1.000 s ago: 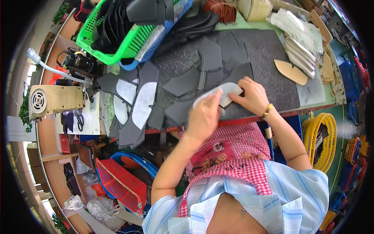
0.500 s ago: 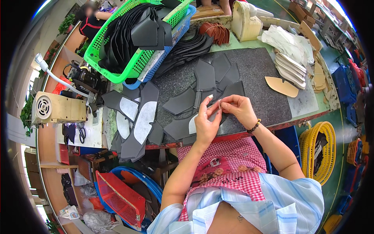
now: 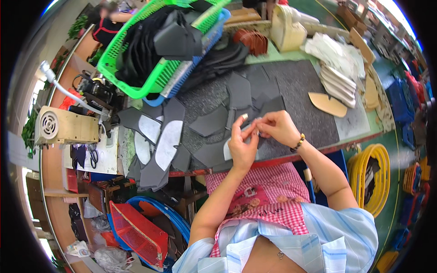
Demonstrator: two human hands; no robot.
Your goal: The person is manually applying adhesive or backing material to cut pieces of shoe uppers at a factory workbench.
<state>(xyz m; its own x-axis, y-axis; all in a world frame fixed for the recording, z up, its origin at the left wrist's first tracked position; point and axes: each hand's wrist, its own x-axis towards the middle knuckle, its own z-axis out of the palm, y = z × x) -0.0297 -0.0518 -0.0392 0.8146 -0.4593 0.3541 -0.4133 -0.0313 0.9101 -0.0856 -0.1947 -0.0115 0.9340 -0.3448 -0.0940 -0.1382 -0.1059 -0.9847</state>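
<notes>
My left hand point(image 3: 242, 146) is raised over the near edge of the dark work mat, its fingers stretched out and apart. A white wrap point(image 3: 245, 116) covers the tip of its index finger. My right hand point(image 3: 278, 128), wearing a beaded bracelet, pinches at another of the left fingers. A thin white strip seems to be in that pinch, mostly hidden by the fingertips. Beneath and beyond the hands lie loose dark grey cut pieces point(image 3: 239, 91). More grey pieces with white backing patches point(image 3: 169, 148) overlap to the left.
A green basket point(image 3: 150, 86) full of black pieces rests on a blue basket point(image 3: 221, 22) at the far left. A tan piece point(image 3: 327, 104) and stacked cream pieces point(image 3: 337, 86) lie right. A beige machine point(image 3: 68, 125) stands left; yellow baskets point(image 3: 383, 182) stand on the floor at right.
My right fingertips have closed in against the left finger, and the thin white loop seen between them before is now mostly hidden. The view has shifted slightly.
</notes>
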